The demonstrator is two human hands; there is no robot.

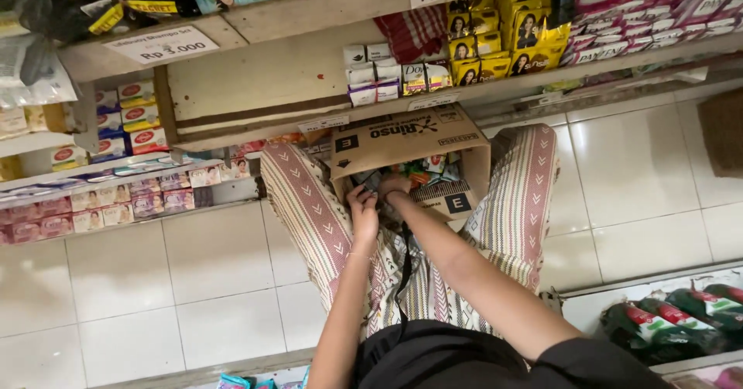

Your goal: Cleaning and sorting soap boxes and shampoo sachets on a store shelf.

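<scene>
Reaching into an open cardboard box point(402, 137) held between the knees, the left hand point(364, 212) and right hand point(393, 186) sit among its many remaining sachets point(422, 171), grips unclear, below partly stocked wooden shelves point(309, 87).

Brown cardboard box point(402, 137), cream trousers point(515, 203) with red arrow-patterned stripes, white floor tiles point(155, 281).

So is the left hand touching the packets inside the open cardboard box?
Touching. The head view shows the left hand reaching over the edge of the cardboard box, its fingers curled onto the small packets with no gap. The right hand is in there too.
</scene>
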